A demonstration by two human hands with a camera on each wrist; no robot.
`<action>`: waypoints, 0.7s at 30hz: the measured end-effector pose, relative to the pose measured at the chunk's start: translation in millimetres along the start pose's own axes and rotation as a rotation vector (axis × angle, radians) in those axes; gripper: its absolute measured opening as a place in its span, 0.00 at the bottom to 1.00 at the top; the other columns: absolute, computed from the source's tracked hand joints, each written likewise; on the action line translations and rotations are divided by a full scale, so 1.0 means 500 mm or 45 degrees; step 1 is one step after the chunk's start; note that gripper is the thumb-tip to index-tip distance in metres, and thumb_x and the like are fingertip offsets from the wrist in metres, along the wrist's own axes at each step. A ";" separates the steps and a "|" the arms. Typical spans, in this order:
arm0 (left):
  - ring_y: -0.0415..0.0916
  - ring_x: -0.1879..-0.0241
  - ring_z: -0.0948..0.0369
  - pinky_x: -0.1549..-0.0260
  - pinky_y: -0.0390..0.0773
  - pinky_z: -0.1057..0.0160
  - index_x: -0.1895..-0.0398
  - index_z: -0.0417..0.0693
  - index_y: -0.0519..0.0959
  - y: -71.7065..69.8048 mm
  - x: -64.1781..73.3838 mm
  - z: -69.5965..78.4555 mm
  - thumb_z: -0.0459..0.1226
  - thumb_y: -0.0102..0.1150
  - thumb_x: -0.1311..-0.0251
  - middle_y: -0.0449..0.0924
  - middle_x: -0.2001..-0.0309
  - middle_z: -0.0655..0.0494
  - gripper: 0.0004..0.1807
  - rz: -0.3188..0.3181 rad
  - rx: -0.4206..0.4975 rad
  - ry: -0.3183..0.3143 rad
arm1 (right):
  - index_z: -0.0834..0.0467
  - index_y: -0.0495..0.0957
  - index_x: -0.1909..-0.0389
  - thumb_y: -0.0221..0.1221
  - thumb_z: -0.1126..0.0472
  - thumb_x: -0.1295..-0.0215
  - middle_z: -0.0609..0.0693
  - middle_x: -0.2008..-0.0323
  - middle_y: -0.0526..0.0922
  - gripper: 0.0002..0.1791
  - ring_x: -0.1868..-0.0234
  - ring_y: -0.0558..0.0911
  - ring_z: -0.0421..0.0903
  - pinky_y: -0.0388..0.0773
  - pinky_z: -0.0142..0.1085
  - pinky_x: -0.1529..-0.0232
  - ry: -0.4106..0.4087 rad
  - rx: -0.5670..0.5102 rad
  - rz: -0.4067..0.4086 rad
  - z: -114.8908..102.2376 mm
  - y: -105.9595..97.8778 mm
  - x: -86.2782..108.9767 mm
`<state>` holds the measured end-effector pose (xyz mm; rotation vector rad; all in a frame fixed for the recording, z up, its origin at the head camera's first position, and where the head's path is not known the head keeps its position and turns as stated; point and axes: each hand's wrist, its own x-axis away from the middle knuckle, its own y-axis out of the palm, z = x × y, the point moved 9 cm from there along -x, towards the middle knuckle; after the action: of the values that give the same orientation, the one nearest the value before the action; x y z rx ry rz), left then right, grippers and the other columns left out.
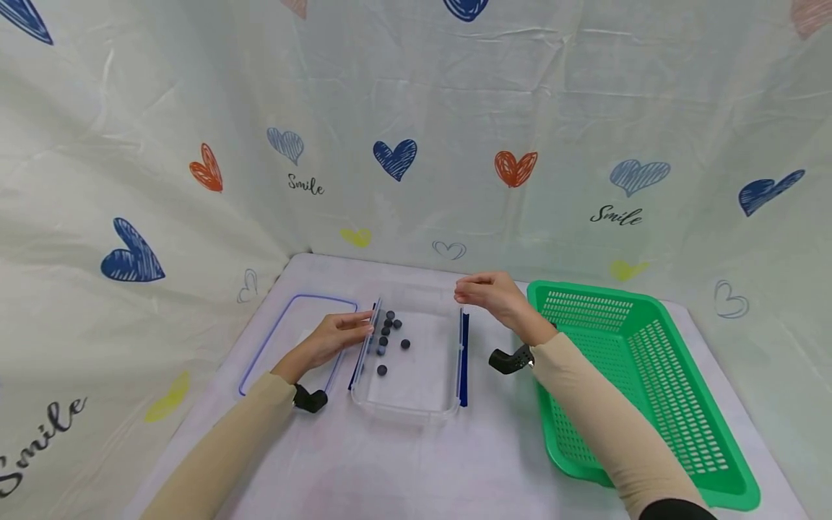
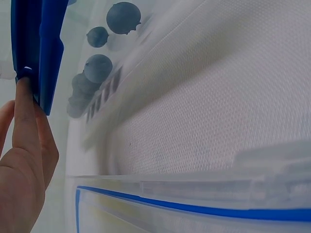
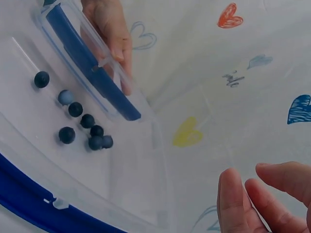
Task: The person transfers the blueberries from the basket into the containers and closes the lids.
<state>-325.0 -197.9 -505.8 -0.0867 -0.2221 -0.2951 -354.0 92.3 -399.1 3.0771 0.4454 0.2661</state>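
A clear plastic container (image 1: pixel 406 415) with blue side latches (image 1: pixel 464 361) stands in the middle of the table. Several blueberries (image 1: pixel 406 344) lie inside, mostly along its left wall. My left hand (image 1: pixel 328 338) is at that wall from outside, its nearly straight fingers touching the blue left latch (image 2: pixel 39 48). Over the far right corner of the container hovers my right hand (image 1: pixel 500 300). In the right wrist view its thumb and fingers (image 3: pixel 231 201) are apart, with nothing between them.
Left of the container lies a clear lid (image 1: pixel 286 328) with a blue edge, partly behind my left hand and wrist. A large green basket (image 1: pixel 700 383) stands at the right, under my right forearm. A heart-patterned sheet (image 1: pixel 455 108) hangs behind the table.
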 end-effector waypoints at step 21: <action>0.74 0.40 0.58 0.42 0.75 0.63 0.29 0.40 0.69 0.001 0.001 0.002 0.38 0.65 0.34 0.65 0.30 0.40 0.31 -0.009 -0.006 0.004 | 0.64 0.81 0.57 0.59 0.68 0.29 0.52 0.63 0.86 0.05 0.60 0.86 0.46 0.81 0.39 0.47 -0.017 -0.102 0.069 -0.016 -0.145 0.049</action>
<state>-324.5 -197.3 -505.0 -0.0900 -0.2187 -0.3028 -352.6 168.6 -390.5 3.0136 0.3428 0.2582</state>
